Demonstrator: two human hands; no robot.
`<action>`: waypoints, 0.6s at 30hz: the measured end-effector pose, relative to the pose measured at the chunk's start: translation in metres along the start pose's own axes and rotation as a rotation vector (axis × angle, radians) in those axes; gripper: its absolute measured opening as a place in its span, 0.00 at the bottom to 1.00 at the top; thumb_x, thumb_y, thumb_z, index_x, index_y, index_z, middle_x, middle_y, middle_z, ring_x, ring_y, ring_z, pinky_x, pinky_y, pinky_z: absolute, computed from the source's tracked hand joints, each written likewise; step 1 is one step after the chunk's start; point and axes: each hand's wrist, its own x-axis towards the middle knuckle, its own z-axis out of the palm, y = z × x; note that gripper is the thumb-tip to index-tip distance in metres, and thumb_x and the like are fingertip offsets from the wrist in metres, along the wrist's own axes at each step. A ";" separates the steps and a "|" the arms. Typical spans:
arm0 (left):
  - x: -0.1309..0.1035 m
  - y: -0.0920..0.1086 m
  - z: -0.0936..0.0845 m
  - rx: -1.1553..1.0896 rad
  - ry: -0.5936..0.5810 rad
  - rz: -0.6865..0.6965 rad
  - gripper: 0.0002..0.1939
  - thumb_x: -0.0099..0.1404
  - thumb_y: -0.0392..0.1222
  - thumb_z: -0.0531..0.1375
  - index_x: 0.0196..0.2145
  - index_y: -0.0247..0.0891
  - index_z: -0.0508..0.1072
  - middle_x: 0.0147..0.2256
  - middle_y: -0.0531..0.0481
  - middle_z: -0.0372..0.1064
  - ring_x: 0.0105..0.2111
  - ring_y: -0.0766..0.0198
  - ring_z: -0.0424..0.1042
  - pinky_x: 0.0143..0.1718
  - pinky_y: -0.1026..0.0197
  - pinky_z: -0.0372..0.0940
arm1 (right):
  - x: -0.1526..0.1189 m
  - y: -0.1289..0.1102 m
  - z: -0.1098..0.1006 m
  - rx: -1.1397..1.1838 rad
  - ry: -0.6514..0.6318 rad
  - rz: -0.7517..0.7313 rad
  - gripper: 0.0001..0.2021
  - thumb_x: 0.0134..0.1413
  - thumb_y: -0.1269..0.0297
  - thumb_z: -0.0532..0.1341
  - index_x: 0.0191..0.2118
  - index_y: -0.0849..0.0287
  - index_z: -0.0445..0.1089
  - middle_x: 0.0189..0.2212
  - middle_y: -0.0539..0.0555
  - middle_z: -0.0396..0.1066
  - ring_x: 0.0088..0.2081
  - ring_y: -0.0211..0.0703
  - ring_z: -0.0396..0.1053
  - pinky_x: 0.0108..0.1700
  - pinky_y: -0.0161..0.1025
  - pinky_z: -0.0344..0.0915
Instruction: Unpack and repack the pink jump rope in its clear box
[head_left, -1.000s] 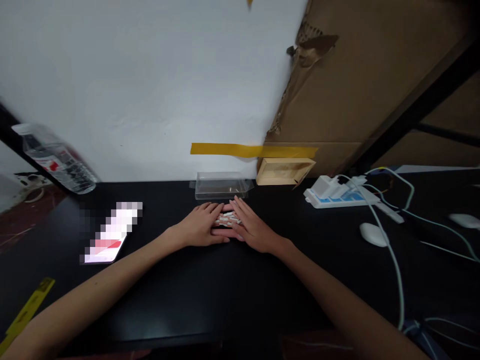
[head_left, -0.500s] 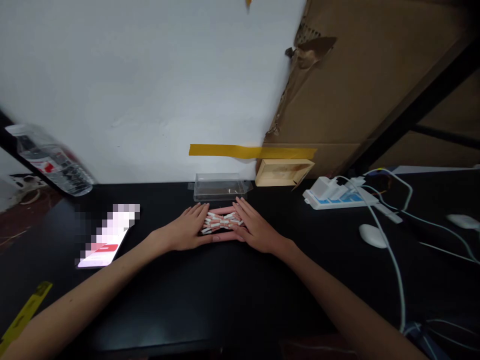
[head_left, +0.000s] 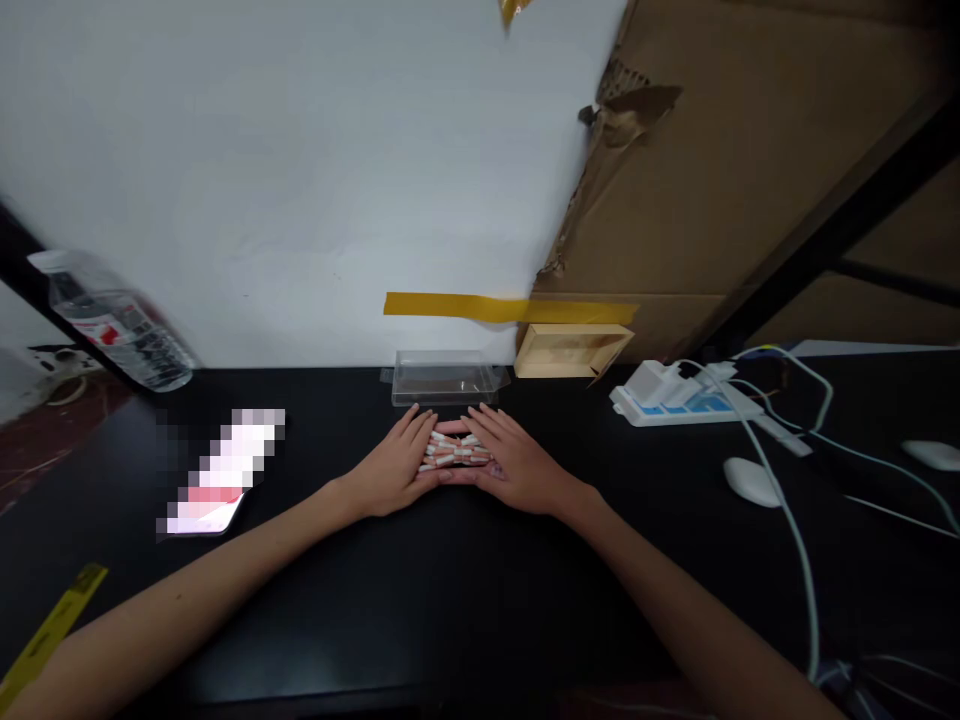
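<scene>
Near the middle of the black table, several small pink and white pieces lie between two pink bars, one at the front and one at the back. My left hand curves round the left end of this bundle, its fingers over the pieces. Against the right end rests my right hand, fingers and thumb bent around it. Both palms hide the ends of the bundle. Just behind the hands lies a clear plastic box.
A light wooden tray leans at the back by the cardboard. At left are a lit phone and a water bottle. To the right are a power strip with cables and a white mouse.
My left hand has come closer to my right hand, and the bundle between them looks narrower. The whole view has shifted slightly.
</scene>
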 end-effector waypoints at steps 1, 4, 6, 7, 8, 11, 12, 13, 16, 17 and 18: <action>0.001 0.001 0.001 0.003 -0.006 0.003 0.37 0.74 0.57 0.47 0.68 0.25 0.46 0.67 0.29 0.48 0.70 0.44 0.38 0.67 0.41 0.46 | 0.000 -0.002 -0.001 -0.017 -0.006 -0.010 0.38 0.62 0.42 0.55 0.70 0.59 0.52 0.68 0.65 0.54 0.70 0.60 0.47 0.68 0.63 0.46; 0.003 0.005 0.006 0.010 -0.008 0.004 0.36 0.75 0.55 0.44 0.68 0.22 0.45 0.67 0.28 0.46 0.70 0.45 0.37 0.67 0.42 0.44 | 0.000 -0.007 -0.003 -0.058 -0.017 -0.040 0.38 0.60 0.42 0.58 0.69 0.59 0.54 0.67 0.65 0.56 0.69 0.58 0.49 0.69 0.61 0.45; 0.003 0.006 0.007 0.014 0.026 0.014 0.35 0.75 0.54 0.43 0.68 0.24 0.44 0.68 0.29 0.44 0.70 0.45 0.34 0.67 0.40 0.43 | 0.000 -0.007 -0.004 -0.070 -0.029 -0.055 0.38 0.59 0.42 0.59 0.68 0.59 0.55 0.67 0.65 0.56 0.69 0.57 0.49 0.69 0.59 0.45; 0.003 0.005 0.007 0.017 0.052 0.026 0.35 0.75 0.54 0.44 0.69 0.26 0.43 0.68 0.29 0.43 0.70 0.45 0.33 0.67 0.39 0.43 | -0.001 -0.006 -0.004 -0.072 -0.037 -0.060 0.38 0.59 0.43 0.60 0.68 0.59 0.55 0.67 0.65 0.56 0.69 0.58 0.50 0.69 0.59 0.45; 0.003 0.004 0.005 0.020 0.080 0.041 0.35 0.75 0.55 0.44 0.69 0.28 0.43 0.69 0.30 0.41 0.70 0.45 0.32 0.67 0.38 0.42 | -0.001 -0.005 -0.004 -0.071 -0.044 -0.064 0.38 0.59 0.44 0.60 0.68 0.59 0.55 0.67 0.65 0.55 0.69 0.58 0.50 0.69 0.59 0.45; 0.006 -0.005 -0.006 0.025 0.146 0.062 0.35 0.74 0.54 0.46 0.70 0.32 0.43 0.70 0.33 0.38 0.70 0.46 0.32 0.67 0.40 0.41 | -0.002 -0.002 -0.005 -0.050 -0.052 -0.077 0.34 0.61 0.47 0.60 0.68 0.56 0.56 0.68 0.63 0.54 0.69 0.59 0.49 0.69 0.61 0.44; 0.008 -0.009 -0.011 0.026 0.160 0.046 0.34 0.74 0.53 0.46 0.70 0.33 0.43 0.70 0.34 0.38 0.70 0.46 0.33 0.68 0.40 0.42 | -0.003 -0.001 -0.006 -0.037 -0.047 -0.082 0.33 0.61 0.48 0.60 0.68 0.55 0.56 0.68 0.62 0.53 0.69 0.59 0.49 0.69 0.62 0.44; 0.010 -0.014 -0.016 0.033 0.167 0.019 0.33 0.75 0.52 0.45 0.70 0.34 0.44 0.70 0.35 0.38 0.70 0.46 0.35 0.68 0.40 0.42 | -0.003 0.000 -0.007 -0.022 -0.040 -0.085 0.33 0.61 0.48 0.60 0.68 0.53 0.57 0.69 0.61 0.53 0.69 0.59 0.49 0.69 0.62 0.44; 0.013 -0.026 -0.025 0.057 0.128 -0.046 0.31 0.75 0.51 0.43 0.69 0.34 0.45 0.70 0.37 0.41 0.70 0.48 0.39 0.68 0.41 0.42 | -0.004 0.001 -0.010 0.006 -0.032 -0.080 0.31 0.60 0.48 0.61 0.67 0.50 0.58 0.68 0.59 0.55 0.69 0.59 0.51 0.68 0.63 0.46; 0.014 -0.029 -0.026 0.063 0.113 -0.063 0.31 0.75 0.51 0.42 0.69 0.33 0.46 0.69 0.37 0.44 0.70 0.49 0.41 0.67 0.42 0.44 | -0.004 0.002 -0.012 0.009 -0.035 -0.076 0.31 0.60 0.48 0.61 0.66 0.49 0.60 0.68 0.59 0.56 0.68 0.60 0.51 0.68 0.63 0.47; 0.013 -0.031 -0.026 0.074 0.106 -0.079 0.31 0.75 0.51 0.42 0.69 0.33 0.47 0.68 0.37 0.47 0.69 0.49 0.43 0.67 0.43 0.46 | -0.005 0.002 -0.014 0.011 -0.039 -0.073 0.31 0.60 0.48 0.62 0.66 0.49 0.61 0.67 0.59 0.57 0.68 0.60 0.52 0.68 0.63 0.48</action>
